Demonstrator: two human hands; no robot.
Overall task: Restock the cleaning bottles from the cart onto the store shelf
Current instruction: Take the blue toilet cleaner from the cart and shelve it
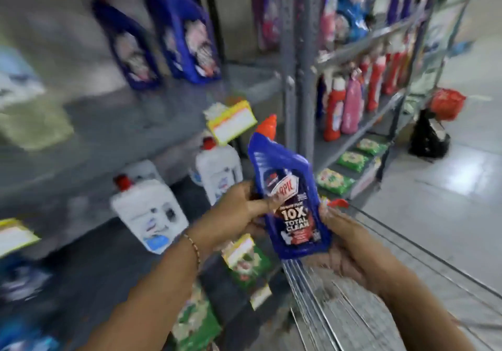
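Observation:
A blue cleaning bottle (pixel 288 195) with an orange-red cap and a "10X Total Clean" label is held upright in both hands above the wire cart (pixel 320 304). My left hand (pixel 239 209) grips its left side with the thumb across the label. My right hand (pixel 350 242) cups its lower right edge. On the grey shelf (pixel 114 133) up and to the left stand several matching blue bottles (pixel 187 38), blurred by motion.
White bottles with red caps (pixel 149 209) stand on the lower shelf, with yellow price tags (pixel 233 122) on the shelf edges. Green packets (pixel 244 266) lie low down. A second rack on the right holds red and pink bottles (pixel 350 106). Tiled floor lies at right.

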